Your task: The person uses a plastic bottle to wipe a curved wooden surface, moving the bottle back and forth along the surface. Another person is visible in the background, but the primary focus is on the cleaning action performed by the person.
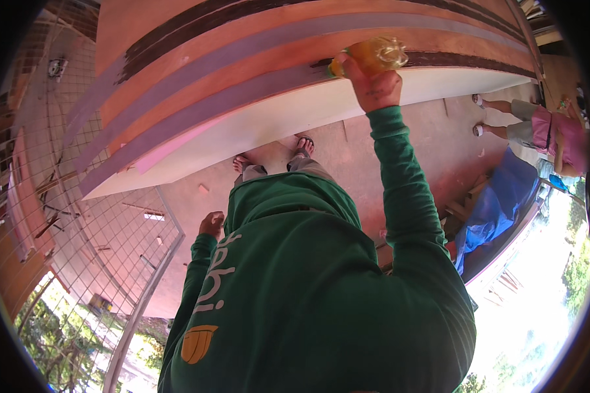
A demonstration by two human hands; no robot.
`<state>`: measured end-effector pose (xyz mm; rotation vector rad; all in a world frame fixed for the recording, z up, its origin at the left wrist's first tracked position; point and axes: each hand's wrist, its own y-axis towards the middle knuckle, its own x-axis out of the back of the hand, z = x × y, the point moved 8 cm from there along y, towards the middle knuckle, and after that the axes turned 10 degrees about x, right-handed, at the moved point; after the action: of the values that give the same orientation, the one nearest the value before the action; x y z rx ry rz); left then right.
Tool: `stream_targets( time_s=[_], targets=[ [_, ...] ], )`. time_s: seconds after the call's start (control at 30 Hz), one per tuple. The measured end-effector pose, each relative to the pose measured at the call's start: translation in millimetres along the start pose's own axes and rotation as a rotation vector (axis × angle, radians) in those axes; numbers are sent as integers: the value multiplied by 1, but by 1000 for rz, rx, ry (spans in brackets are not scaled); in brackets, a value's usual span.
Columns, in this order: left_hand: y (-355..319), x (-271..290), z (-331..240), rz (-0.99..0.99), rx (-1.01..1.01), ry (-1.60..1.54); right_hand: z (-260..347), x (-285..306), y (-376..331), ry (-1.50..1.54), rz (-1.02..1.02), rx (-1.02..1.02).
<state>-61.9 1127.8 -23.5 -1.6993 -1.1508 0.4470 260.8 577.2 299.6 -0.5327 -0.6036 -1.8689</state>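
My right hand (377, 87) is closed around a clear plastic bottle (375, 55) with amber-brown colour inside. The bottle lies nearly sideways over the striped board (255, 62), its yellow-green end pointing left beside a dark brown stripe. Whether that end touches the board I cannot tell. Bands of orange, mauve and dark brown run along the board. Low at my left side hangs my left hand (211, 224), its fingers loosely bent and nothing visible in them.
A wire mesh fence (111, 242) stands on the left. To the right, a blue tarp (498, 203) covers stacked wood, and another person (550, 134) is farther off. My feet (301, 147) are on the concrete floor below the board's pale lower strip.
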Motion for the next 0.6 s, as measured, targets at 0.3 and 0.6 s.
stream_targets(
  time_s=[0.3,0.6],
  targets=[
    [14,97,77,-73,116,-12,-5,8,0,-41,-265,81],
    [32,102,63,-75,38,-132,-9,31,11,-95,-336,107]
  ],
)
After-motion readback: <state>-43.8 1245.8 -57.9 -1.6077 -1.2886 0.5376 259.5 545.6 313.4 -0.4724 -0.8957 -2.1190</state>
